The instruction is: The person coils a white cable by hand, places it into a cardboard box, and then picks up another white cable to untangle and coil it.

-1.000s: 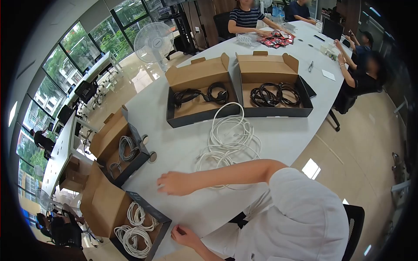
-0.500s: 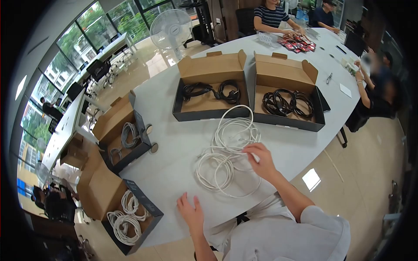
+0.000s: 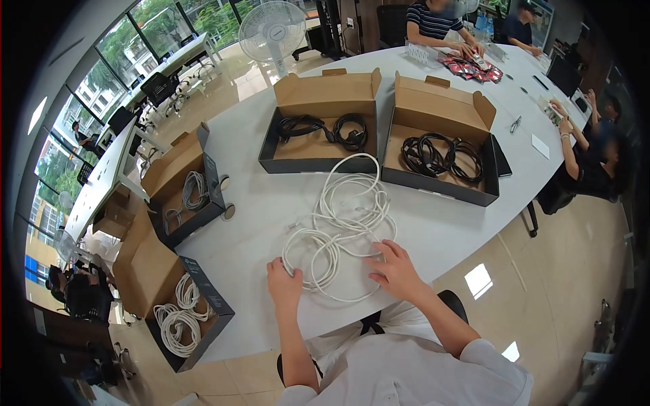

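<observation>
A tangle of white cable lies in loose loops on the white table in front of me. At its left edge is my left hand, thumb and fingers apart beside the lower coil. My right hand is over the right side of the loops, its fingers spread close to the strands. Neither hand is closed around the cable.
Two open boxes with black cables stand behind the tangle. To the left are an open box with grey cable and another with white cable coils. People sit at the far side, near red packets.
My right hand has let go of the white cable and moved down, fingers now spread. My left hand has come forward to the coil's left edge. The view has shifted slightly.
</observation>
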`<action>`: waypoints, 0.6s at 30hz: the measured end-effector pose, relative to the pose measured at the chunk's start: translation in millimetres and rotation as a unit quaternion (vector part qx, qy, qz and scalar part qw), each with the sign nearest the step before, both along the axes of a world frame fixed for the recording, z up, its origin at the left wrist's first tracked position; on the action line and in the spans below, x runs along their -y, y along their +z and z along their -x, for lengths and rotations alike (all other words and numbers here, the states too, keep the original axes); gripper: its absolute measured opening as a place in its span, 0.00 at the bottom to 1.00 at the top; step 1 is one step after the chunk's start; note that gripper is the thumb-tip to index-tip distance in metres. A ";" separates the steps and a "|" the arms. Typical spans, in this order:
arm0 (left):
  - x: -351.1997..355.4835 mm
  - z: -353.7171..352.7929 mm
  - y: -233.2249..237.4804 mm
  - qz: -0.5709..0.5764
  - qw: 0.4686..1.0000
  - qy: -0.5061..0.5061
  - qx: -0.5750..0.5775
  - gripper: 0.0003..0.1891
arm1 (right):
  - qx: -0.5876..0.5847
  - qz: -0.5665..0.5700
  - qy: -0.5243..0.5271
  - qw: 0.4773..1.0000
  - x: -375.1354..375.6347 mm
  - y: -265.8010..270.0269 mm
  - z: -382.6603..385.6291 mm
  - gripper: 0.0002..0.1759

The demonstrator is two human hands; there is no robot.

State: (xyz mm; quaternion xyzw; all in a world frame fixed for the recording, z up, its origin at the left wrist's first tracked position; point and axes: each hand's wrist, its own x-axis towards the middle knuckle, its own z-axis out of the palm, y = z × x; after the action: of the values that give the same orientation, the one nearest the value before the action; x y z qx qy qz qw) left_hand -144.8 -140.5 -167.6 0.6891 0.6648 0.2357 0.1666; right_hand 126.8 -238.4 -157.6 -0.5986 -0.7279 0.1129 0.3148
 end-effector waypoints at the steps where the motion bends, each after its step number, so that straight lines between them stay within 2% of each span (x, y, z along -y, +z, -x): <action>1: -2.1 6.0 -2.1 -0.029 0.999 0.003 0.018 0.18 | 0.022 0.011 -0.006 1.000 2.4 -3.9 -0.4 0.20; 2: -3.5 12.3 -3.4 0.007 0.987 0.024 0.156 0.17 | 0.026 0.010 -0.015 1.000 3.9 -6.7 -2.3 0.19; 4: -4.6 19.7 2.8 0.079 0.902 0.066 0.420 0.17 | 0.034 0.008 -0.034 0.999 6.0 -8.3 -7.4 0.19; 7: -0.6 24.8 29.8 0.111 0.844 0.069 0.520 0.18 | 0.026 0.008 -0.047 0.999 7.8 -11.3 -15.1 0.18; 10: -5.0 36.2 32.1 0.054 0.815 0.039 0.576 0.18 | 0.027 0.011 -0.053 0.998 8.6 -7.9 -18.4 0.17; 13: -8.9 44.4 49.5 -0.006 0.787 0.068 0.613 0.18 | 0.014 0.002 -0.072 0.997 6.5 -9.8 -22.0 0.15; 18: -14.7 67.2 77.6 -0.056 0.801 0.073 0.591 0.19 | -0.012 -0.017 -0.094 0.995 3.7 -16.3 -23.9 0.13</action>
State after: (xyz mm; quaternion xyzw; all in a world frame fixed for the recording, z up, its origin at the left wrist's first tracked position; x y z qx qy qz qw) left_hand -212.0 -125.8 -90.0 0.3739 0.4713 0.6453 0.4708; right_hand 150.7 -242.1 -173.9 -0.6572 -0.6667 0.0772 0.3430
